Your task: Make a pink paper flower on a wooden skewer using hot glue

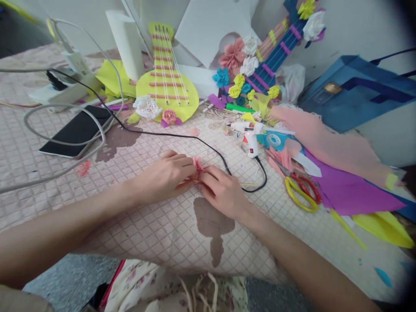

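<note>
A small pink paper flower (197,164) is pinched between both hands over the middle of the table. My left hand (170,175) closes on its left side, fingers curled. My right hand (222,188) grips it from the right with thumb and fingertips. Fingers hide most of the flower's lower part. Behind the hands, a yellow paper guitar (172,86) leans up, with white strings, a white flower (147,107) and a pink rose (169,116) at its base. A white glue gun (251,136) lies to the right of my right hand.
Black cable (162,133) crosses the table behind my hands. Scissors (300,190), purple paper (351,186) and pink paper (325,138) lie on the right. A blue paper guitar (276,60) with flowers stands at the back. On the left are a phone (76,132) and a power strip (61,93).
</note>
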`<state>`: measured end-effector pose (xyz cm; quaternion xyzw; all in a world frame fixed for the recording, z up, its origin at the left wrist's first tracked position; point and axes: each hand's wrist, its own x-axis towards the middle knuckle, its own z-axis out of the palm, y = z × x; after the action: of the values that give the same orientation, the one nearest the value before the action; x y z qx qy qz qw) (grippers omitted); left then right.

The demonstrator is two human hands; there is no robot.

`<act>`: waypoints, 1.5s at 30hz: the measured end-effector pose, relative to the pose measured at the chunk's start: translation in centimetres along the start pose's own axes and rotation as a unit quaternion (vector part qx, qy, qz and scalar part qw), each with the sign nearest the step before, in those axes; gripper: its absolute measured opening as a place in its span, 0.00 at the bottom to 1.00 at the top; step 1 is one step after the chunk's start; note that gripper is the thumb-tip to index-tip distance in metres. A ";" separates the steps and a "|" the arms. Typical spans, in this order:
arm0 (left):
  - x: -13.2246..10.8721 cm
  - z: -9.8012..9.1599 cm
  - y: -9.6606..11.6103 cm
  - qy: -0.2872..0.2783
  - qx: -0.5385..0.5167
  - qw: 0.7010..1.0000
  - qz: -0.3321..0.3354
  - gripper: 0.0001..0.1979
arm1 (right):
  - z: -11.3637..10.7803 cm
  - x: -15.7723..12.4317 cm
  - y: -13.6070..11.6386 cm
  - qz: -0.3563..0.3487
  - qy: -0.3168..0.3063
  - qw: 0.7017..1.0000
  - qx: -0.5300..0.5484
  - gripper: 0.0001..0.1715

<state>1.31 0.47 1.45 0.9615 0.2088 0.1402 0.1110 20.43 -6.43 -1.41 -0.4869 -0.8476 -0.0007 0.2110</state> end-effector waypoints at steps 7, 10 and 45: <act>0.0 -0.1 0.2 0.002 0.004 1.000 -0.006 0.06 | -0.1 0.0 -0.1 0.012 0.006 1.000 0.017 0.09; 0.0 -0.1 0.2 0.007 0.010 1.000 -0.004 0.06 | -0.2 0.0 -0.1 0.013 0.010 1.000 0.012 0.09; -0.1 -0.5 0.0 0.001 0.020 0.999 0.031 0.04 | -0.1 0.0 -0.2 0.004 0.014 1.000 0.006 0.11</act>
<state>1.07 0.46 1.89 0.9693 0.1822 0.1403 0.0873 20.33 -6.54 -1.26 -0.4888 -0.8428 -0.0018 0.2253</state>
